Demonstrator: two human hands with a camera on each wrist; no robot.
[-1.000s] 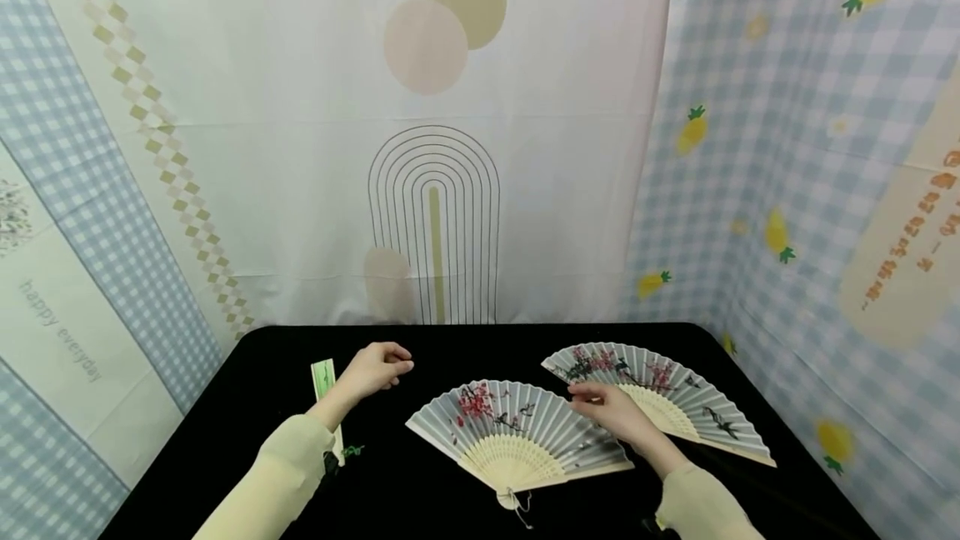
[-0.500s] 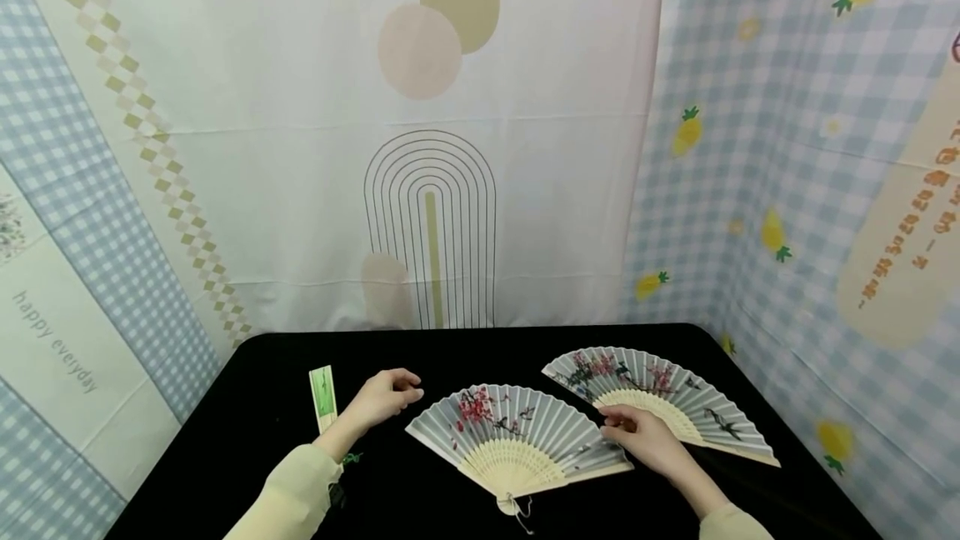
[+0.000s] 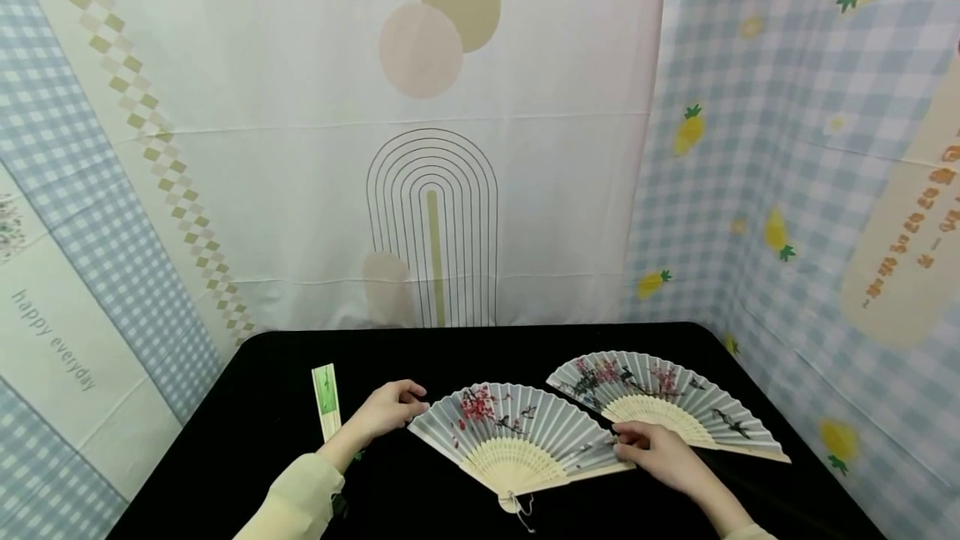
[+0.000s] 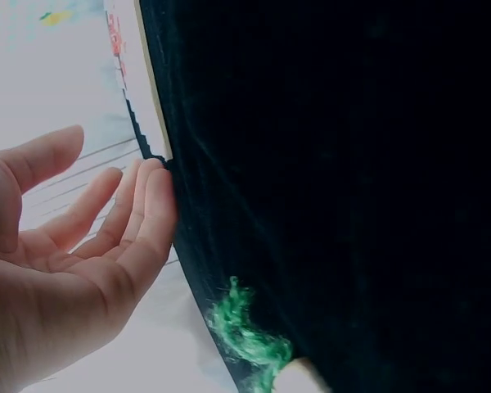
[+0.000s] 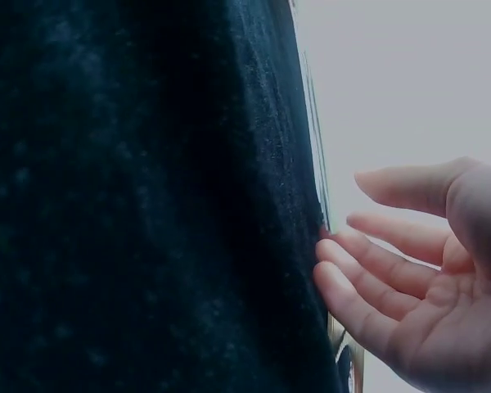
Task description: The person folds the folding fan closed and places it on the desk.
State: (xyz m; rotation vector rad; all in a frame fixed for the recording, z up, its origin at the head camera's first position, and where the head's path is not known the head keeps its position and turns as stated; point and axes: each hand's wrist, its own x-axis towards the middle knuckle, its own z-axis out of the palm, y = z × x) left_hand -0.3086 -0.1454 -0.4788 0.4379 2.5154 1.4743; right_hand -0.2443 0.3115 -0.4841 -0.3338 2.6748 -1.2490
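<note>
A spread folding fan point(image 3: 517, 436) with pink blossoms and pale wooden ribs lies on the black table, its pivot and tassel toward me. My left hand point(image 3: 390, 408) is at its left corner, fingers loosely bent. In the left wrist view, the thumb stands apart from the fingers point(image 4: 151, 196), whose tips are right at the fan's corner. My right hand point(image 3: 656, 450) is at the fan's right corner. The right wrist view shows the thumb point(image 5: 413, 187) raised away from the other fingers, with the fan's thin edge point(image 5: 317, 147) by the fingertips.
A second spread fan point(image 3: 660, 397) lies behind and right of the first, partly behind my right hand. A folded green fan point(image 3: 326, 394) lies at left, partly covered by my left arm; its green tassel point(image 4: 250, 336) shows in the left wrist view. Patterned curtains point(image 3: 555, 190) stand behind the table.
My left hand has come right and toward me, up to the near fan's left corner. My right hand has moved right and toward me, from above the fan to its right corner.
</note>
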